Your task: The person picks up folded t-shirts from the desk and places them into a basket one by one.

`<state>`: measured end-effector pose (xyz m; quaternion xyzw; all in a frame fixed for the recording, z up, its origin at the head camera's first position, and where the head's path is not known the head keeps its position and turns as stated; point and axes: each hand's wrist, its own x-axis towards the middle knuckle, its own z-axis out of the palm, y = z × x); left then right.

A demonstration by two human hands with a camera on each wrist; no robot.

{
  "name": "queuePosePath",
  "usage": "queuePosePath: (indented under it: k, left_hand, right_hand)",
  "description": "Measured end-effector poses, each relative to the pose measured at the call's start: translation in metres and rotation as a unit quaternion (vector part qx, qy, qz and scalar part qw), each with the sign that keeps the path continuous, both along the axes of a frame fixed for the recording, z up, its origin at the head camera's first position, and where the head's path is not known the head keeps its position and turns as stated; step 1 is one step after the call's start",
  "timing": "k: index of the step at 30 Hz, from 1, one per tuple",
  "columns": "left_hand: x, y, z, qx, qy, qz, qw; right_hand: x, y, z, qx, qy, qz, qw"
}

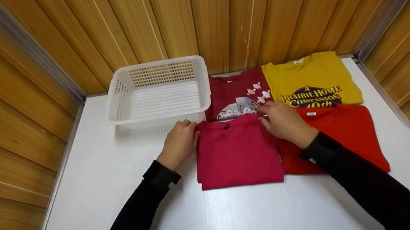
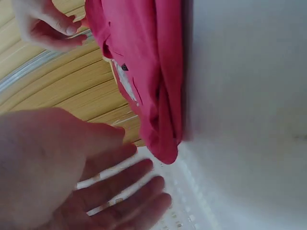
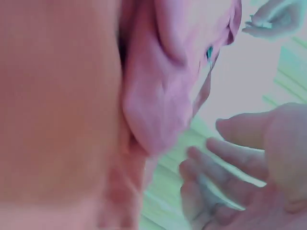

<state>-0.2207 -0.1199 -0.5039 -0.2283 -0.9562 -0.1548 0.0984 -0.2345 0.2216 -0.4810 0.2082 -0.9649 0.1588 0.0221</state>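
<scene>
The rectangular magenta fabric shirt [image 1: 238, 155] lies folded on the flat white table [image 1: 93, 180]; left hand [image 1: 179, 142] and right hand [image 1: 285, 121], fingers loose, flank its upper corners (neither gripping); folding looks done, perhaps only straightening remains.

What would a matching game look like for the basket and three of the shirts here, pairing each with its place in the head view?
Things
1. white basket
2. yellow shirt
3. bright red shirt
4. pink shirt

Places
A. at the back right, near the wall
B. between the left hand and right hand
C. partly hidden by the right sleeve
D. furthest left of these four

Pairs: 1-D, 2-A, 3-C, 4-B
</scene>
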Motion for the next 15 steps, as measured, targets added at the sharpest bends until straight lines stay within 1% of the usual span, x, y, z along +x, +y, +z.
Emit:
queuePosePath:
  k: [1,3,7,9,12,13,15]
  left_hand:
    - [-0.002,0.0,-0.002,-0.002,-0.006,0.009,0.9999]
    - [-0.006,0.002,-0.005,-0.006,-0.022,0.013,0.9996]
    - [-0.011,0.006,-0.011,-0.001,-0.049,-0.006,0.9988]
    - [-0.013,0.007,-0.014,0.006,-0.058,-0.015,0.9982]
    - [-0.016,0.008,-0.017,0.015,-0.056,-0.023,0.998]
    - [-0.021,0.005,-0.027,0.016,-0.046,-0.028,0.9984]
    - [-0.023,0.006,-0.027,0.018,-0.047,-0.029,0.9983]
  right_hand:
    - [-0.004,0.001,0.0,0.012,0.002,-0.003,1.0]
    - [-0.009,0.001,-0.002,0.033,-0.002,-0.002,0.999]
    - [-0.013,-0.002,-0.015,0.052,-0.019,0.0,0.998]
    - [-0.011,-0.004,-0.02,0.059,-0.018,-0.001,0.998]
    - [-0.01,-0.008,-0.025,0.066,0.006,0.006,0.998]
    - [-0.01,-0.009,-0.026,0.064,0.013,0.007,0.998]
    - [-0.011,-0.012,-0.027,0.058,0.025,0.012,0.998]
